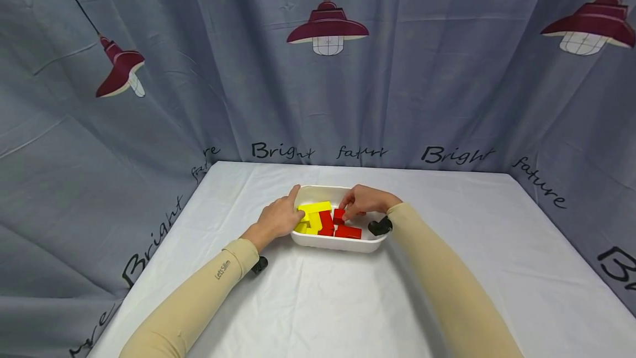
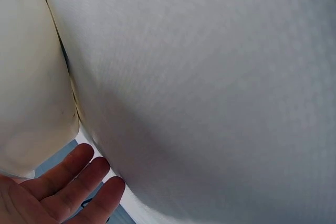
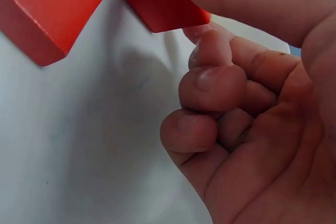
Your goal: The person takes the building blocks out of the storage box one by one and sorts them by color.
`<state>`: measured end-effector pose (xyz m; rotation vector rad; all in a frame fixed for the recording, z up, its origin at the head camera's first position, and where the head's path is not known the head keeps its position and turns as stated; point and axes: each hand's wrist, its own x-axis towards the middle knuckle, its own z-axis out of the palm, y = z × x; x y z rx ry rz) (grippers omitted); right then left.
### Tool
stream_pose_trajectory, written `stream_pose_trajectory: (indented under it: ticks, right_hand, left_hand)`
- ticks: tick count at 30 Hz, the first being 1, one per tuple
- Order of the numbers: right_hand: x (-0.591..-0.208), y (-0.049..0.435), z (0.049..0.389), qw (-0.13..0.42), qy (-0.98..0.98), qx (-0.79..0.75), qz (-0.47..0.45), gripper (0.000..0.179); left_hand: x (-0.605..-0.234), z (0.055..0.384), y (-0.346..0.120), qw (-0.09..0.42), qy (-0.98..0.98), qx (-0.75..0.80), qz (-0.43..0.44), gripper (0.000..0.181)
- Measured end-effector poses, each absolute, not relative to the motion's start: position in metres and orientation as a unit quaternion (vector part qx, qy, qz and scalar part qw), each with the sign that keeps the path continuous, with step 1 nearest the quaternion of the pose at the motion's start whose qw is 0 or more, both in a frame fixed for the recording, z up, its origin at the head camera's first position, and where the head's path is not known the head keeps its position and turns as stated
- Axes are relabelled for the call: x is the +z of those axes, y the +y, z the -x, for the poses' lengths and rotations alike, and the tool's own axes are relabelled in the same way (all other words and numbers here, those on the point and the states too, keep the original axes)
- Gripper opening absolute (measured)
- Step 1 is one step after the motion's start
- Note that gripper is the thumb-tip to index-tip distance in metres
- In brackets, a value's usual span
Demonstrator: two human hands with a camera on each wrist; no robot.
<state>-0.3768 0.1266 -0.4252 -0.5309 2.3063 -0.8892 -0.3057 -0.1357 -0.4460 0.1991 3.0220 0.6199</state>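
Note:
A white plastic tray stands on the table with red and yellow blocks inside. My left hand holds the tray's left end, its thumb over the rim by the yellow blocks. Beside the tray's outer wall, several left fingers show in the left wrist view. Inside the tray, my right hand pinches a small red block between thumb and forefinger; its other fingers are curled toward the palm in the right wrist view. Another red block lies just in front of it.
The tray sits near the middle of a table covered with a white cloth. Behind and to the sides hangs a grey-blue curtain printed with lamps and lettering. A black wrist camera overlaps the tray's right end.

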Motion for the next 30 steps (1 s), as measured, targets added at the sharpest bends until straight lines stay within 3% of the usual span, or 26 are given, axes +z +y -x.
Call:
stream_pose_trajectory:
  ticks: [30]
  right_hand:
    - [-0.4333, 0.1208, 0.3743, 0.250, 0.889, -0.336, 0.184, 0.018]
  left_hand:
    - [-0.4464, 0.3048, -0.1339, 0.027, 0.977, 0.205, -0.059, 0.076]
